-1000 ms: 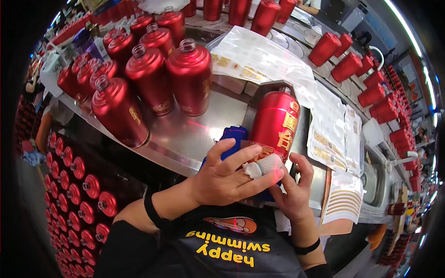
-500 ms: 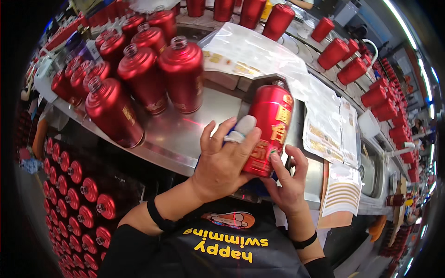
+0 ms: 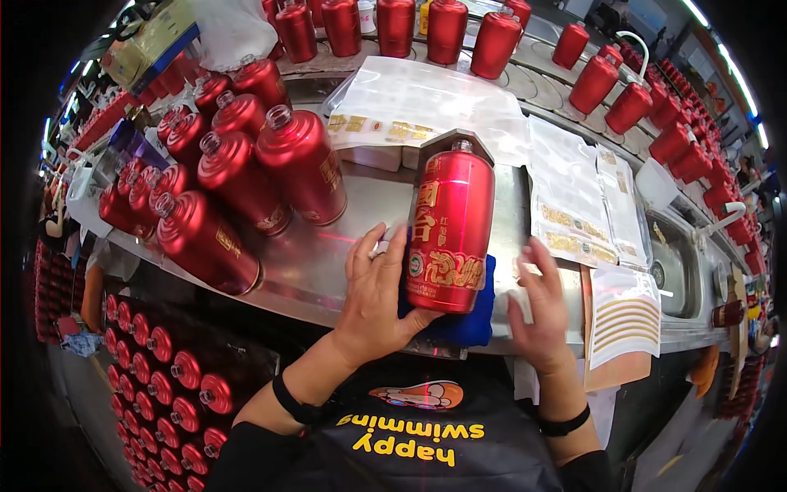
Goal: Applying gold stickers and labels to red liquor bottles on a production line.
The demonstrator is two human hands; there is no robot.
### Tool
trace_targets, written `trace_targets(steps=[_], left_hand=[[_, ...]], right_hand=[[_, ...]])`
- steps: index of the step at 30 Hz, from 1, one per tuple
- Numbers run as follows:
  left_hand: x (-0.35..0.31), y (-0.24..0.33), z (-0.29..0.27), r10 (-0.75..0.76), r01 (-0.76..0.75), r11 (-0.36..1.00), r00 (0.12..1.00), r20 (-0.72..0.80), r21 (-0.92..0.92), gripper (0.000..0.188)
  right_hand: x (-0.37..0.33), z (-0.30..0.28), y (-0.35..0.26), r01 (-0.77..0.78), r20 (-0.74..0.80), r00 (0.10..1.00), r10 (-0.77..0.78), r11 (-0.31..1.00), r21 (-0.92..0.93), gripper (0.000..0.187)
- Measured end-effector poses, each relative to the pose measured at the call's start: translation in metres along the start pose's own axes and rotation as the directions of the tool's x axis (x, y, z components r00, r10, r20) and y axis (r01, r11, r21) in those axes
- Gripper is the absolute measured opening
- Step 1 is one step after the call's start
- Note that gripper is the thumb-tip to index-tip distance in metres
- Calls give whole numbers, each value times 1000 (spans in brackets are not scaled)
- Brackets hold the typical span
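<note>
A glossy red bottle [image 3: 455,238] with gold lettering and a gold dragon pattern lies tilted in a dark angular holder [image 3: 489,154], its clear neck pointing away from me. Under its near end is a blue cloth [image 3: 471,325]. My left hand [image 3: 373,295] grips the bottle's lower left side, with the thumb at the base. Between its fingers shows a small whitish piece that I cannot make out well. My right hand [image 3: 541,312] is apart from the bottle, to its right, fingers spread and slightly blurred, holding nothing.
Several red bottles [image 3: 302,168] stand at left on the metal table [image 3: 316,275]. Sheets of gold decals [image 3: 570,193] lie behind and right, with a strip sheet [image 3: 625,316] nearer. A sink [image 3: 679,271] is at right. More bottles line a conveyor [image 3: 525,78] and fill the lower left.
The bottle has turned about its length; its gold lettering moved left and the dragon pattern now shows. My right hand has let go and moved right. The view has shifted a little.
</note>
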State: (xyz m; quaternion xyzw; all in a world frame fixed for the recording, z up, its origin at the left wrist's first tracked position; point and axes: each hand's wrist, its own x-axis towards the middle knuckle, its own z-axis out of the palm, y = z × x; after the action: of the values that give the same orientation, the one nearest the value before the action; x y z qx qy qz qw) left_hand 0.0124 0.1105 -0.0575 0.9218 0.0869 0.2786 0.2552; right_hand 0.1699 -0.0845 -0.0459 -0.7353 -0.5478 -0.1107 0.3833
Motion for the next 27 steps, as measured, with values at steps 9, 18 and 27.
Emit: trace_targets(steps=[9,18,27], left_hand=[[1,-1,3,46,-45,995,999,-9,93,98],[-3,-12,2,18,0,975,997,79,-222,91],[24,7,8,-327,324,687,937,122,-650,87]], right_hand=[[40,18,-16,-429,81,886,457,741,517,21],[4,14,7,-520,284,762,582,288,804,18],[20,7,-4,-499,324,844,427,408,765,20]])
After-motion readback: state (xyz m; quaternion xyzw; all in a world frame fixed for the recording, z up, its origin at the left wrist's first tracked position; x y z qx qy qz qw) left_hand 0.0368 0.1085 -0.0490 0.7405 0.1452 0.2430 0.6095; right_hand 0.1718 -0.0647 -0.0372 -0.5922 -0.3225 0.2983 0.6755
